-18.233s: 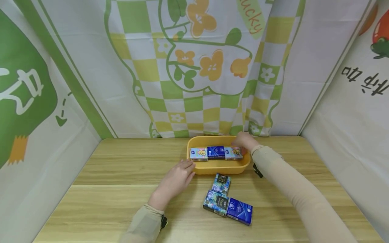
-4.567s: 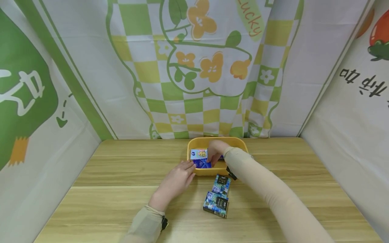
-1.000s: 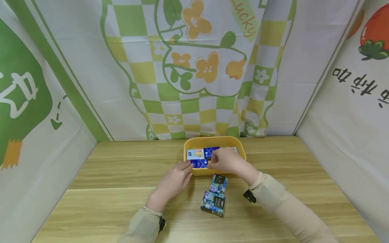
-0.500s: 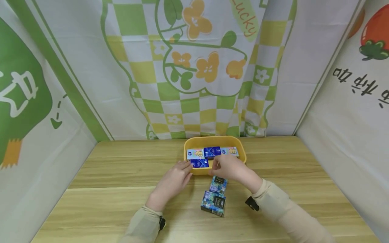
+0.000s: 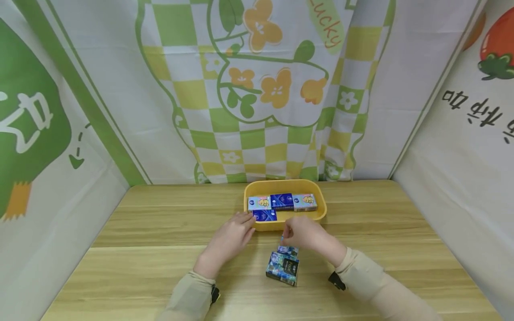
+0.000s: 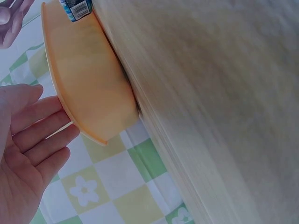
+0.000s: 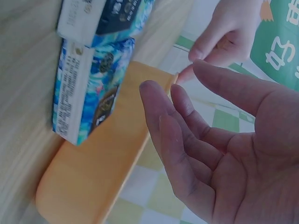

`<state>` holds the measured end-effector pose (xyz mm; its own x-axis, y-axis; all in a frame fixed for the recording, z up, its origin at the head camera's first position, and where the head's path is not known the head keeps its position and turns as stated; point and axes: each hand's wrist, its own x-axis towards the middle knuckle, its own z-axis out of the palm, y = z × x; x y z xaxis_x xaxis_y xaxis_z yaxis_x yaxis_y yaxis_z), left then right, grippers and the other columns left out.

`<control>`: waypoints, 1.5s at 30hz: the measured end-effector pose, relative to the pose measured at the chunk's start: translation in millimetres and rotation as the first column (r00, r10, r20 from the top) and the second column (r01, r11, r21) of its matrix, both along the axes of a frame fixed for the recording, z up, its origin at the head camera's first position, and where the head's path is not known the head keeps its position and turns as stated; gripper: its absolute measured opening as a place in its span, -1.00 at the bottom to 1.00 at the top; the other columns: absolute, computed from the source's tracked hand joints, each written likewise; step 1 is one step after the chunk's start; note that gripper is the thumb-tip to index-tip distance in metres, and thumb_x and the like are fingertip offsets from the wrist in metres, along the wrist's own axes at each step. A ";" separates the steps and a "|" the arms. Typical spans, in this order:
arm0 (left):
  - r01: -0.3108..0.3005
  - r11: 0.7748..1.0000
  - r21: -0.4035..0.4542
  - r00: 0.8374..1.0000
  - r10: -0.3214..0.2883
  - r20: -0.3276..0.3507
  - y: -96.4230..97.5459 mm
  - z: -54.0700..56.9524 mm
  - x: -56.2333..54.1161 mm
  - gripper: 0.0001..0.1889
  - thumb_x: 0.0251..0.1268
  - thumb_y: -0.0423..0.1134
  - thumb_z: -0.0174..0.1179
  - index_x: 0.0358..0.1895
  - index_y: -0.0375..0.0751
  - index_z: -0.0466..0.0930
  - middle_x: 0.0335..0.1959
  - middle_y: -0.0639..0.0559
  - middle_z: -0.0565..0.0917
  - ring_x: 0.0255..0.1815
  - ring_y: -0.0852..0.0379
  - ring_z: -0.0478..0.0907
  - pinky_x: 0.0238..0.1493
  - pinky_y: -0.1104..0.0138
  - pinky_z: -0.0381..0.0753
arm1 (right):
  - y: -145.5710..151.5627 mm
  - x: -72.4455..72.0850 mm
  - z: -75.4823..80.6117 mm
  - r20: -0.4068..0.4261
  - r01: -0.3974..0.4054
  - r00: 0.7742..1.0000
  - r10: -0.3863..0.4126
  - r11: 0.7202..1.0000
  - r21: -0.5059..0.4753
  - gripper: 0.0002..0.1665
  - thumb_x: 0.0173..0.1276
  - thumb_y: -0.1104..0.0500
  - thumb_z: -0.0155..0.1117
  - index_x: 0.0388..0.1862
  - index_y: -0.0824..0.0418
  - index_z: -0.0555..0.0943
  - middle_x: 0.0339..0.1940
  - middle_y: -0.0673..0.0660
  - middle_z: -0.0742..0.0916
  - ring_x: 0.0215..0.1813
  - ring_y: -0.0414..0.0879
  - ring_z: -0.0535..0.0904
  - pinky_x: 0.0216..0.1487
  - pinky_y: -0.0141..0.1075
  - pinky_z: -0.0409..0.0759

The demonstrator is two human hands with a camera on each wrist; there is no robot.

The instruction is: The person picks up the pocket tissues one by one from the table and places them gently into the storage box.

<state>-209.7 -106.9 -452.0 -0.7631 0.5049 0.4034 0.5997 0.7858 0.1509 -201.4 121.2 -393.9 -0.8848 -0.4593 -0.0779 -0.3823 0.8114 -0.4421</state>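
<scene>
My left hand (image 5: 229, 238) rests straight fingertips on the front left rim of a yellow basket (image 5: 267, 226); the left wrist view shows those fingers (image 6: 42, 135) against the rim. In the basket, a back row holds a light-blue cartoon tissue pack (image 5: 257, 203), a dark-blue one (image 5: 282, 200) and another cartoon one (image 5: 305, 202). A second dark-blue pack (image 5: 265, 216) lies front left. My right hand (image 5: 303, 232) hovers over a blue floral tissue pack (image 5: 289, 252), partly hiding it. In the right wrist view its loosely bent fingers (image 7: 173, 158) hold nothing.
Nearer me, a second floral tissue pack (image 5: 281, 267) adjoins the first on the wooden table (image 5: 160, 263). Behind the basket hangs a green-and-yellow checked cloth (image 5: 257, 151). Printed white sheets (image 5: 462, 178) form the sides.
The dark-blue pack from the table now lies front left in the basket. Just now my right hand came out of the basket toward the floral packs. My left hand stays at the rim.
</scene>
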 end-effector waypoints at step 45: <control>-0.005 1.000 -0.026 1.000 0.005 0.018 2.6 5.9 2.6 -0.64 0.32 -0.24 0.16 0.11 -0.36 0.55 0.13 -0.23 0.59 0.21 -0.15 0.50 0.36 0.06 0.39 | -4.0 40.8 -32.7 -0.063 0.026 0.998 -0.015 0.982 0.185 -0.50 -0.27 -0.01 0.63 -0.33 0.13 0.63 -0.42 0.02 0.60 -0.41 -0.17 0.47 -0.45 -0.30 0.56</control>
<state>-207.2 -104.3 -446.2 -0.7725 0.5112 0.3766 0.5932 0.7926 0.1410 -160.6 117.2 -426.6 -0.8995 -0.4238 -0.1062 -0.3864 0.8852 -0.2592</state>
